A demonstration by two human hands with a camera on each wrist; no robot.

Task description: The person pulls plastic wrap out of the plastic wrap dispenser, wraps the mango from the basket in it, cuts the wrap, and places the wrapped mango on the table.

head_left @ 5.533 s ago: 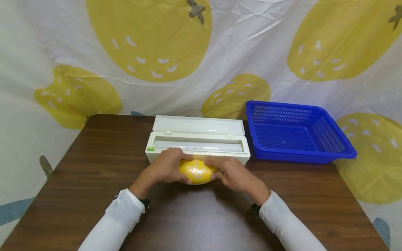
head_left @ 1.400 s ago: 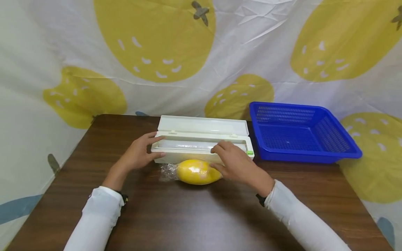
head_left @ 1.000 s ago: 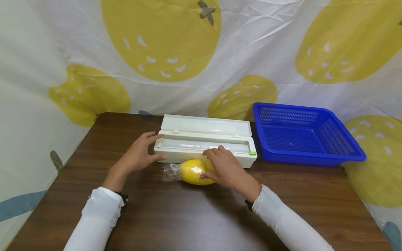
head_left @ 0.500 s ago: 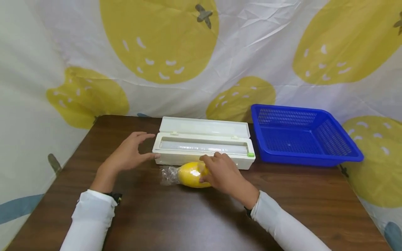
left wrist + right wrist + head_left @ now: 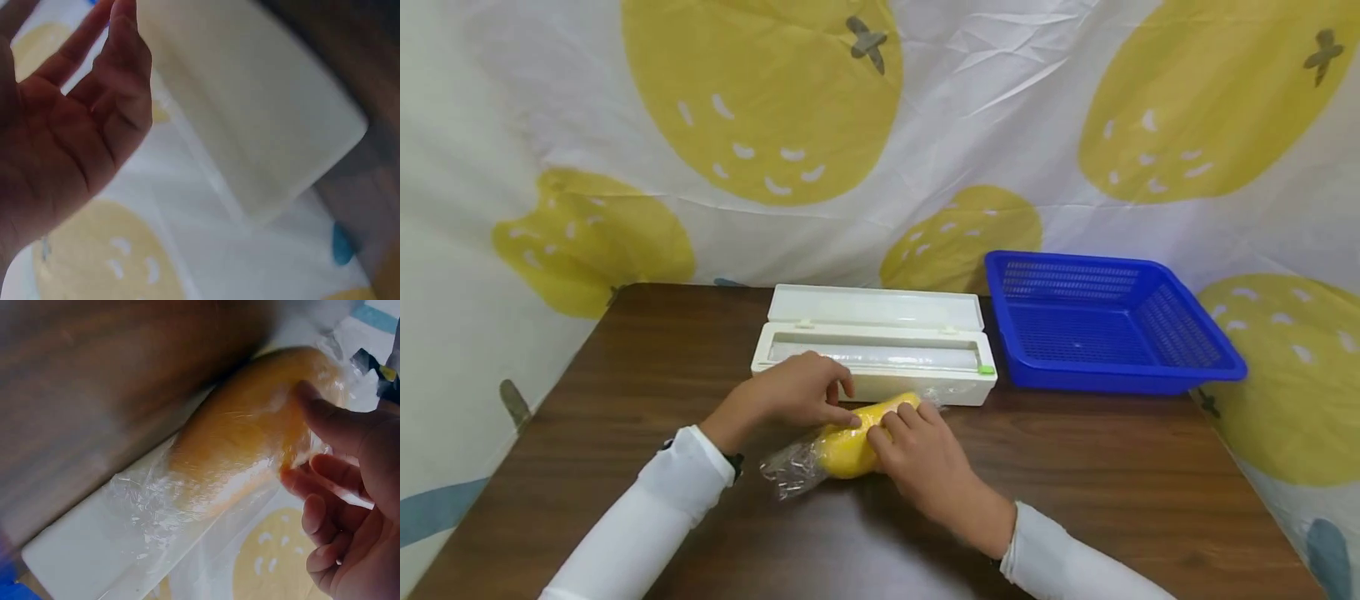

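A yellow oblong fruit (image 5: 844,451) wrapped in cling film lies slantwise in front of the white cling film box. Loose film (image 5: 795,469) bunches out from its near left end, and more spreads from its far right end. My right hand (image 5: 928,471) grips the fruit; in the right wrist view its thumb (image 5: 331,422) lies along the wrapped side. My left hand (image 5: 790,392) is over the fruit's left side, its thumb at the top and its fingers loosely bent. The left wrist view shows the left palm (image 5: 62,137) with nothing held in it.
Behind the hands, the cling film box (image 5: 917,390) stands with its lid (image 5: 872,306) raised, a film roll (image 5: 880,355) inside and a green slider (image 5: 986,370) at its right end. A blue basket (image 5: 1120,379) is at the back right, before a lemon-print cloth.
Both hands held the fruit earlier, then parted; the slider went from left to right. Since then the right hand has turned the fruit slantwise and nearer, and the left hand has come over to it.
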